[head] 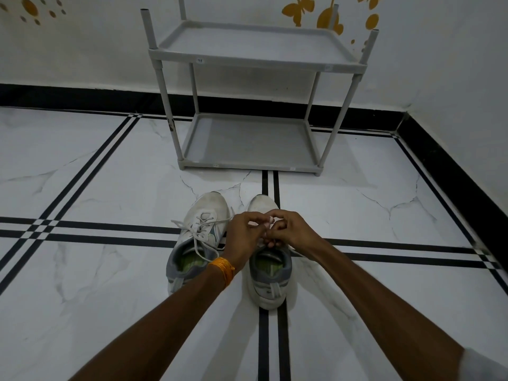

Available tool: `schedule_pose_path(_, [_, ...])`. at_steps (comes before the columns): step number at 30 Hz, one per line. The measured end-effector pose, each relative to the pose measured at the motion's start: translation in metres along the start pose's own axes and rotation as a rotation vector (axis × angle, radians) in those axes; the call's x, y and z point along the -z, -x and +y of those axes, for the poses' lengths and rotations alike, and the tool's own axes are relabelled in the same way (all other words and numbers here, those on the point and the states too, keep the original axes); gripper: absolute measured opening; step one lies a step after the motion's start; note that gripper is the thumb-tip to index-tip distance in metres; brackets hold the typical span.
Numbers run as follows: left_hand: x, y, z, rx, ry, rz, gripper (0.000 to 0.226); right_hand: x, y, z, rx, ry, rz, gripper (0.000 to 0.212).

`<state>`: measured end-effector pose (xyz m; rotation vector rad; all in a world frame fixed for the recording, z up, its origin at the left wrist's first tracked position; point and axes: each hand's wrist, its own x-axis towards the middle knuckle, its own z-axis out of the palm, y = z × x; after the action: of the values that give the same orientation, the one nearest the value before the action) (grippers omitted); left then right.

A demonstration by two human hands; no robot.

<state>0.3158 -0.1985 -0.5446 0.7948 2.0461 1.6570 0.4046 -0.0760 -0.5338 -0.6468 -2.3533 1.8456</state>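
Two white and grey sneakers stand side by side on the floor, toes pointing away from me. The left sneaker (196, 237) has loose, untied white laces spread over its tongue. Over the right sneaker (270, 279) my left hand (243, 235) and my right hand (288, 229) meet, fingers curled, each pinching the white lace (270, 220) of that shoe. An orange thread band circles my left wrist. The hands hide the middle of the right sneaker's lacing.
A grey plastic two-shelf rack (253, 138) stands just beyond the shoes against the white wall, both shelves bare. The floor is white marble tile with black stripes (110, 232). A black skirting runs along the back and right walls.
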Motion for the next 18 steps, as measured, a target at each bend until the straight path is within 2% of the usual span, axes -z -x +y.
schedule_pose_path(2, [0.002, -0.003, 0.002, 0.000, -0.039, 0.020, 0.009, 0.000, 0.000, 0.000, -0.009, 0.020, 0.005, 0.030])
schedule_pose_path(3, [0.003, -0.003, 0.003, 0.004, -0.052, 0.045, 0.013, 0.000, -0.001, 0.000, -0.012, 0.030, 0.004, 0.031])
schedule_pose_path(6, [0.006, -0.004, 0.002, 0.081, -0.031, 0.077, 0.045, 0.000, -0.002, 0.000, -0.008, 0.072, 0.002, 0.033])
schedule_pose_path(8, [0.011, -0.007, 0.001, 0.200, 0.045, 0.005, 0.054, -0.001, -0.001, 0.000, 0.007, 0.087, 0.002, 0.033])
schedule_pose_path(10, [0.017, -0.014, 0.000, 0.313, 0.139, -0.123, 0.051, -0.002, 0.002, -0.001, 0.033, 0.093, -0.001, 0.032])
schedule_pose_path(14, [0.018, -0.019, -0.003, 0.389, 0.196, -0.314, 0.019, -0.004, 0.007, 0.000, 0.068, 0.106, 0.011, 0.030])
schedule_pose_path(18, [0.013, -0.016, -0.008, 0.332, 0.245, -0.274, 0.015, -0.007, 0.017, 0.000, 0.045, 0.034, 0.038, 0.029])
